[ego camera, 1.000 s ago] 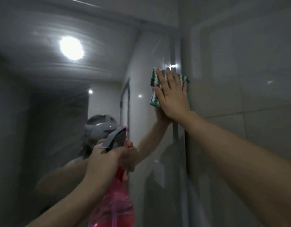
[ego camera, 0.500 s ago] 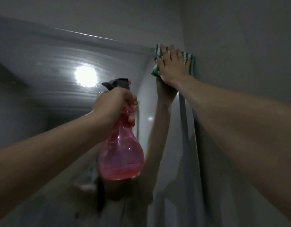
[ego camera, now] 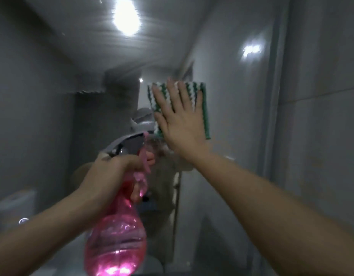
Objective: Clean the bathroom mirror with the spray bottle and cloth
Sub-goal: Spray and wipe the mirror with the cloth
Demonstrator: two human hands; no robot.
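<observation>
The bathroom mirror (ego camera: pixel 76 80) fills the left and middle of the view and reflects a ceiling light. My right hand (ego camera: pixel 180 120) presses a green and white striped cloth (ego camera: pixel 204 108) flat against the glass with straight fingers, near the mirror's right part. My left hand (ego camera: pixel 110 172) grips the neck of a pink spray bottle (ego camera: pixel 116 236) with a grey trigger head, held upright in front of the mirror, lower than the cloth and to its left.
The mirror's right frame edge (ego camera: pixel 271 96) runs vertically beside a grey tiled wall (ego camera: pixel 321 136). A toilet cistern (ego camera: pixel 15 204) shows in the reflection at lower left. A person's reflection sits behind the bottle and cloth.
My right hand has slid the cloth down from the mirror's top right corner and to the left. The view tilted down, and the bottle sits lower in the frame.
</observation>
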